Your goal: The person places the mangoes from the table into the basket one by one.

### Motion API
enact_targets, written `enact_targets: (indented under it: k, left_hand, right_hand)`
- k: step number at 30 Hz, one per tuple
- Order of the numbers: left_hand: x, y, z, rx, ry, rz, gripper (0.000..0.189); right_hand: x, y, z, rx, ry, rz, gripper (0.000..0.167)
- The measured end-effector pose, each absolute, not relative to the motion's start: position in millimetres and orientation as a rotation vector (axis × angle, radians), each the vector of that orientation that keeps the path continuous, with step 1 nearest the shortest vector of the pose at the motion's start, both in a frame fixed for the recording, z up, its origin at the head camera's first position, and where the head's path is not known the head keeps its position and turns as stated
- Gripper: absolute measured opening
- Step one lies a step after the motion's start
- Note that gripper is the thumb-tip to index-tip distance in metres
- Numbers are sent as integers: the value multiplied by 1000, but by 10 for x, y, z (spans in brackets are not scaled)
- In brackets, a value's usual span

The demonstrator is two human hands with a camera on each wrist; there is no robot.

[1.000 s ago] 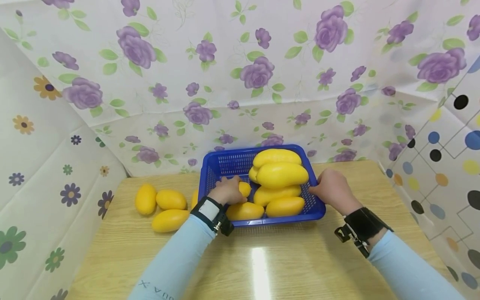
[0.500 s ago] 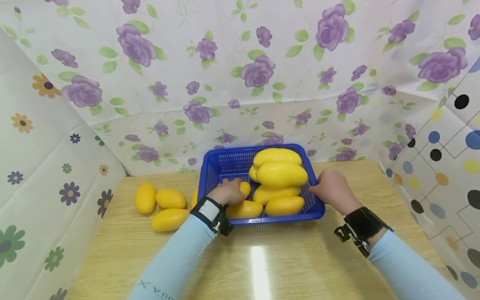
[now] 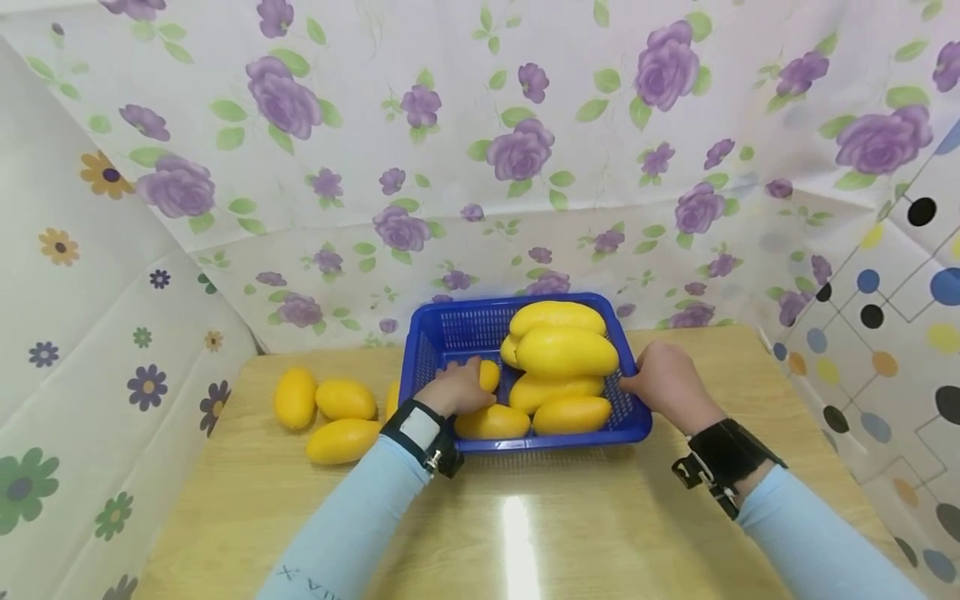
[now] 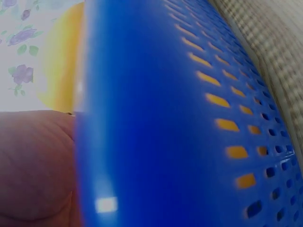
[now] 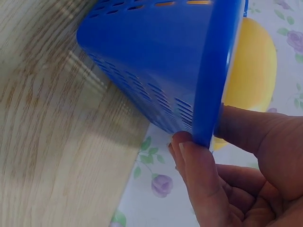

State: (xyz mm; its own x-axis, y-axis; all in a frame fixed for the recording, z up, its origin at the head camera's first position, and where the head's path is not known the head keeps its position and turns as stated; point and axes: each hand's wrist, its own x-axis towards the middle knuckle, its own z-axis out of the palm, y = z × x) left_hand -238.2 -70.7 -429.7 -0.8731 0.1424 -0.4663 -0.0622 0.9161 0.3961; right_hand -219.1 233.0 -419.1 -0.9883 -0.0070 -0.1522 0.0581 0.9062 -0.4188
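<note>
A blue plastic basket [image 3: 525, 444] with slotted walls holds several yellow mangoes, stacked on its right side. My left hand [image 3: 453, 388] reaches over the left part of the basket and grips a mango [image 3: 489, 377], whose right end shows past the fingers. Just below that hand lies another mango [image 3: 492, 422] along the front wall. In the left wrist view the basket wall [image 4: 142, 113] hides most of the fingers. My right hand [image 3: 667, 382] pinches the basket's right rim, thumb inside and fingers outside, as the right wrist view shows; a mango [image 5: 251, 66] appears behind the rim there.
Left of the basket, several mangoes lie on the wooden table [image 3: 585, 525], among them an upright-lying one [image 3: 296, 398] and one nearer the front [image 3: 343, 441]. Another mango [image 3: 393, 396] is partly hidden by the basket. A flowered cloth [image 3: 450, 208] hangs close behind.
Both hands and the basket stay nearly in place. The view shifts slightly, and a little less of the mango under the left hand shows.
</note>
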Motion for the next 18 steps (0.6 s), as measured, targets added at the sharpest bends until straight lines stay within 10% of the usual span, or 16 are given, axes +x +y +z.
enact_targets:
  k: [18]
  left_hand:
    - [-2262, -906, -3991, 301, 2923, 639, 65]
  right_hand:
    - [-2170, 2339, -4210, 21, 2933, -654, 43]
